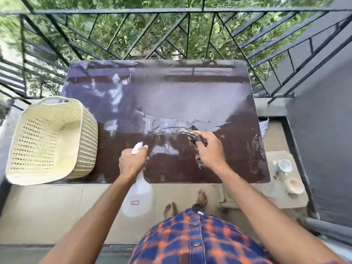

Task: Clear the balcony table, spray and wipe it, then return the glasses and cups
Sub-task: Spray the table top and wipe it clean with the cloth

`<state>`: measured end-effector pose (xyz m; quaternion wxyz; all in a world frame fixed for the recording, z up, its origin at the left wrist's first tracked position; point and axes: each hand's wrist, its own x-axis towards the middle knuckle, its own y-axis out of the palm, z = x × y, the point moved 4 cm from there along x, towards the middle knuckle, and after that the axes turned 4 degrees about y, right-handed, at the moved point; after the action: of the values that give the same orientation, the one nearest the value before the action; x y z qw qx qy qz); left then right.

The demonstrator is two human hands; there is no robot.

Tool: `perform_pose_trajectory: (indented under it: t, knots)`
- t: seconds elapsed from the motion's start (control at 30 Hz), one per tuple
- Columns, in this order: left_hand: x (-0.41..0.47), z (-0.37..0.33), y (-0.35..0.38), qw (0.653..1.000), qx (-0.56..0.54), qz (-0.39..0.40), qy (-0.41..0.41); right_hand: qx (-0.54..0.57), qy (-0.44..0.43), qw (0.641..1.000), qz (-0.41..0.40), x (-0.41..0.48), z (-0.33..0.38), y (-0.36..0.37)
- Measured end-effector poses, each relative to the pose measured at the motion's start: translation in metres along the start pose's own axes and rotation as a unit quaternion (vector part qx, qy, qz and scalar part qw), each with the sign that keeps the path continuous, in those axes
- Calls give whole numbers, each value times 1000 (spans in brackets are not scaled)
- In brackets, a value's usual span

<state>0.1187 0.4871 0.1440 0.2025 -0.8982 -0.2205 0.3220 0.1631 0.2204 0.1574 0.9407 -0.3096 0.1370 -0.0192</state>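
The dark brown balcony table (190, 96) fills the middle of the view, its top glossy with wet streaks. My left hand (131, 162) grips a translucent white spray bottle (138, 195) by the neck, nozzle pointing over the near table edge. My right hand (208, 147) holds a grey striped cloth (192, 139) bunched against the tabletop, right of centre. White cups and a glass (285, 166) stand on the floor to the right of the table.
A cream perforated plastic basket (47, 141) sits tilted at the table's left end, nothing visible inside. A black metal railing (171, 35) runs behind the table with trees beyond. A dark wall (323, 130) rises on the right. My bare feet (188, 204) stand on beige tiles.
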Motion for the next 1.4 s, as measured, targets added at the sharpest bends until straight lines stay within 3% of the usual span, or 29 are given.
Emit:
perform_pose_trajectory:
  t: [0.13,0.3,0.57,0.73,1.1,1.4]
  knots:
    - [-11,22,-12,999,41,-12,-7,-23,-7,1000,0,-17,2,13]
    - [-23,44,-13,998,17,66,-3,-16,9,1000,-4,-41,-7,24]
    - [-40,56,-3,995,13,100,7,-2,36,999,-26,-73,-24,20]
    - [-50,49,13,996,19,80,17,12,41,999,-23,-75,-37,7]
    - [-96,6,105,990,14,138,26,43,56,997,-30,-58,-89,-67]
    - [-148,-35,210,974,59,207,75,84,112,986,-89,-42,-162,-154]
